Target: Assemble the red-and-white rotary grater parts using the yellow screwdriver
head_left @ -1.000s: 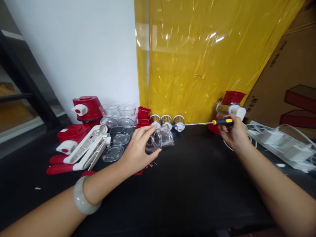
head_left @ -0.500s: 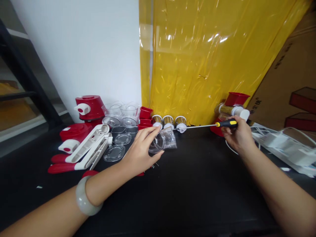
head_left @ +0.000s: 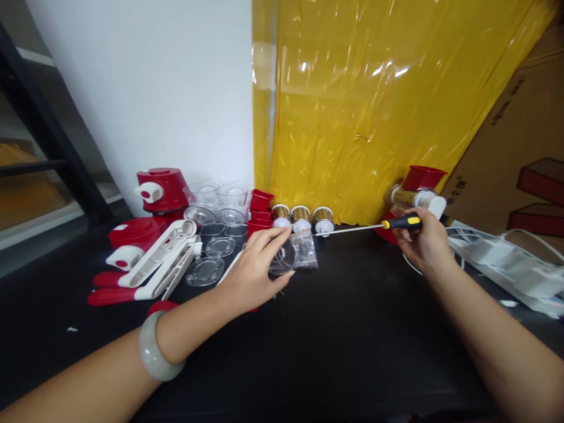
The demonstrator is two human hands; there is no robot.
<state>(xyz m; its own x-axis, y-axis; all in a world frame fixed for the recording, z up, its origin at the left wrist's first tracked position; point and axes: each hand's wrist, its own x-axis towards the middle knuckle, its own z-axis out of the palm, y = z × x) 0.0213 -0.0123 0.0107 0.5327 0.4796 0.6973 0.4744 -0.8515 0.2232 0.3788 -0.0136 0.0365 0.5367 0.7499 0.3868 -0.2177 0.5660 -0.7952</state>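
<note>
The clear, hollow plastic housing [head_left: 305, 251] is above the middle of the smooth black tabletop [head_left: 352, 341], its round rim toward the left palm and its boxier end to the right; its long axis seems to run roughly left to right. It looks light and stiff, probably slick and easy to scratch or crack, so the rim seems the best hold. The left hand [head_left: 254, 267] curves around that rim, thumb below and fingers above, gripping it. The right hand [head_left: 423, 242] is closed around the black-and-yellow handle of a long, thin-shafted screwdriver [head_left: 402, 222], which points left with its shaft dipping slightly toward the housing; whether the tip touches is unclear. Beyond stand three perforated metal drums with white plastic ends [head_left: 324, 218], before a glossy yellow plastic sheet [head_left: 352, 117].
</note>
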